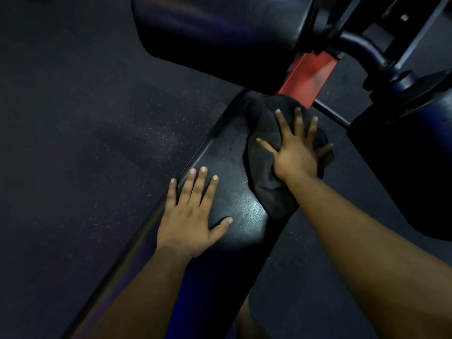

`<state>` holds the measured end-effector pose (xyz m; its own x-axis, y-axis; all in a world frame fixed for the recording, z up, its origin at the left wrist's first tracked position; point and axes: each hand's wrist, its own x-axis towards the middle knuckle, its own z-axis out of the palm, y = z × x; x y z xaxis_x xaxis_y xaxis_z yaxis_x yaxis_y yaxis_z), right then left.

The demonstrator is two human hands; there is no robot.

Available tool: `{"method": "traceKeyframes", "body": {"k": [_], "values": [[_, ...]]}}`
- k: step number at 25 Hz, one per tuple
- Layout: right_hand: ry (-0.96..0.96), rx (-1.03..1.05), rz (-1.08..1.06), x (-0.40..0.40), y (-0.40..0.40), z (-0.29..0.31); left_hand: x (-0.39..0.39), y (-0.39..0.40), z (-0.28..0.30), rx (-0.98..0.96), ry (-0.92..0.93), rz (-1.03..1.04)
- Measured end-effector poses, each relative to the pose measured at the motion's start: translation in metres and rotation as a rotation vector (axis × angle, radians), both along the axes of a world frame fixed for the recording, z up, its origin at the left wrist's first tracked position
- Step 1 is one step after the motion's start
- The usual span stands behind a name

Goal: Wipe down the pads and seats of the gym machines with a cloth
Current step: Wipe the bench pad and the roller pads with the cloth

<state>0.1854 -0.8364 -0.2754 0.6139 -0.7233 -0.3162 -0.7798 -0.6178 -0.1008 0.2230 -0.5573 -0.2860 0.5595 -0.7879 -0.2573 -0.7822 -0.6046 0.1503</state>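
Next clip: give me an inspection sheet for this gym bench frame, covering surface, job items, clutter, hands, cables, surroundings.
Surface: long black bench pad, with a sheen near its middle.
Job's things: dark cloth bunched on the pad's far end.
Clutter: nothing seen.
Hands: left hand flat on the pad; right hand spread, pressing on the cloth.
Cables: nothing seen.
Surroundings: dark speckled floor, red frame bar, second black pad above.
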Motion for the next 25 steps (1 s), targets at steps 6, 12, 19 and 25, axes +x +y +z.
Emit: {"method": "traceKeyframes", "body": {"k": [6,12,19,25], "values": [[0.006,-0.003,0.424,0.070,0.029,-0.001,-0.001,0.000,-0.001,-0.028,-0.016,0.028],[-0.076,-0.009,0.578,0.059,0.018,-0.003,-0.017,0.046,0.003,-0.123,-0.014,0.132],[-0.057,-0.019,0.726,-0.007,0.207,0.003,-0.079,0.167,0.013,-0.035,0.031,0.327],[-0.033,-0.044,0.666,-0.057,0.137,0.007,-0.107,0.212,0.012,-0.039,0.019,0.159]]}}
